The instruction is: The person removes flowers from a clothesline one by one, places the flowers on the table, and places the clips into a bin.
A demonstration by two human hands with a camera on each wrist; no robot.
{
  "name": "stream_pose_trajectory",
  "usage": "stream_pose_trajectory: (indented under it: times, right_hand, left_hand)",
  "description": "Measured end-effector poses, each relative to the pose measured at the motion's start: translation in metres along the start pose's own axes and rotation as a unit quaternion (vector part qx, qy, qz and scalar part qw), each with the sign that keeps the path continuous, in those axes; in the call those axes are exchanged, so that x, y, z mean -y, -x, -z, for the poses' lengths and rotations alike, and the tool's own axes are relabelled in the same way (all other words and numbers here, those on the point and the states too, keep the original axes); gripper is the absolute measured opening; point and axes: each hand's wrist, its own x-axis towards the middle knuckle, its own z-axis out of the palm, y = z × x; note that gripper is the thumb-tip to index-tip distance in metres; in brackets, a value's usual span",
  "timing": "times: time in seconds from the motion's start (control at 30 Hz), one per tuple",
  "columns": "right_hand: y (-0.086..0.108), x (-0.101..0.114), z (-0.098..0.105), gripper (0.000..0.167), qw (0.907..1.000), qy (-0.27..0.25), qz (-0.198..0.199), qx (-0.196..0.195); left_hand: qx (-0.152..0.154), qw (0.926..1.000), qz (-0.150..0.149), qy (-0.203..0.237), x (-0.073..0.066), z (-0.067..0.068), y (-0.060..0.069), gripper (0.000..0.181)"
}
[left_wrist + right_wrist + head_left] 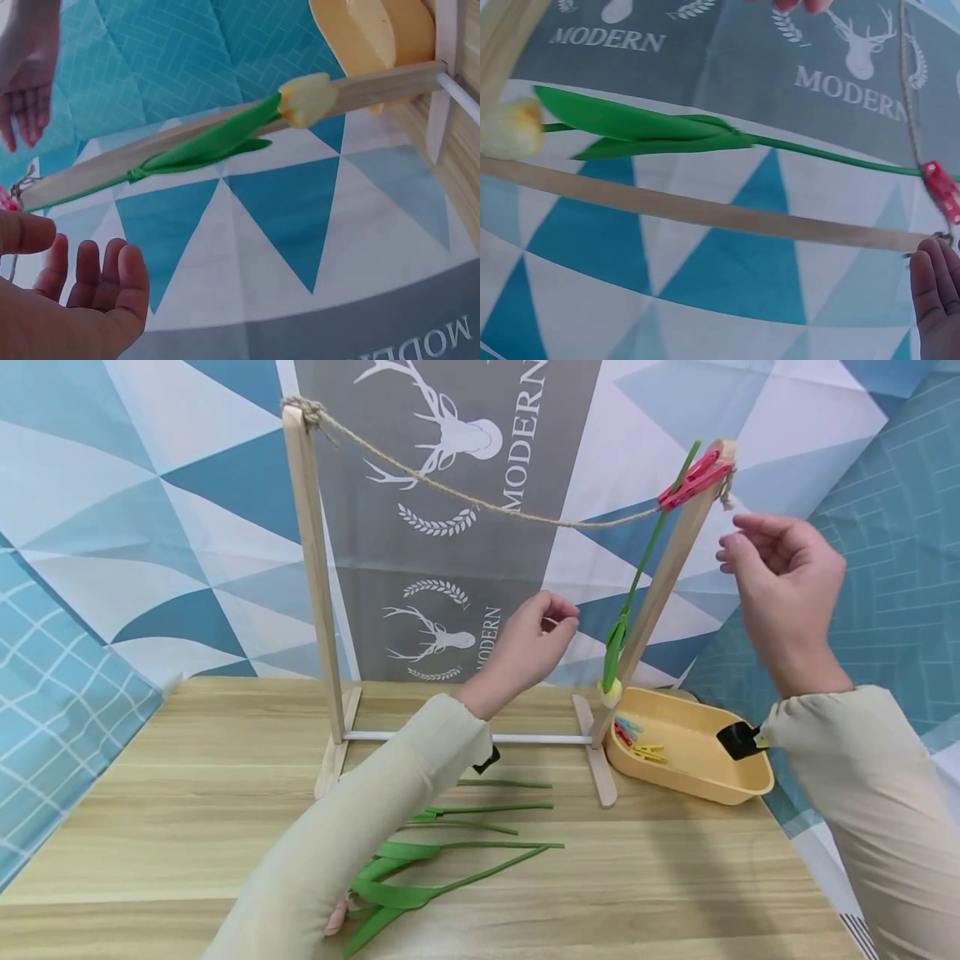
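A pale yellow artificial tulip (611, 693) hangs head down beside the right post, its green stem held to the twine (480, 503) by a red clothespin (696, 481). My left hand (531, 639) is in the air left of the tulip, fingers loosely bent, with nothing in it. Right of the post top, my right hand (791, 572) is raised near the clothespin with relaxed fingers, also holding nothing. In the right wrist view the tulip's leaves (637, 124) and stem show whole. Several more tulips (450, 852) lie on the table, partly covered by my left sleeve.
The twine sags between two wooden posts (311, 560) on flat feet, joined by a white bar (540, 739). A yellow tray (697, 785) behind the right foot holds blue, red and yellow clothespins (647, 753). A patterned cloth hangs behind the wooden table (187, 827).
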Motion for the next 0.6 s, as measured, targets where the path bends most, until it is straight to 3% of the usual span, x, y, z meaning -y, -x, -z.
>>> stream_pose_trajectory:
  times: [0.3,0.6]
  right_hand:
    - [-0.025,0.03,-0.003,0.028,0.9994,0.03,0.008,0.018]
    - [-0.045,0.05,-0.003,0.046,0.9899,0.088,-0.053,0.098]
  left_hand:
    - [0.017,0.9993,0.018,0.03,-0.015,-0.017,-0.02,0.025]
    - [0.014,0.9981,0.012,0.058,-0.028,-0.026,-0.034,0.031]
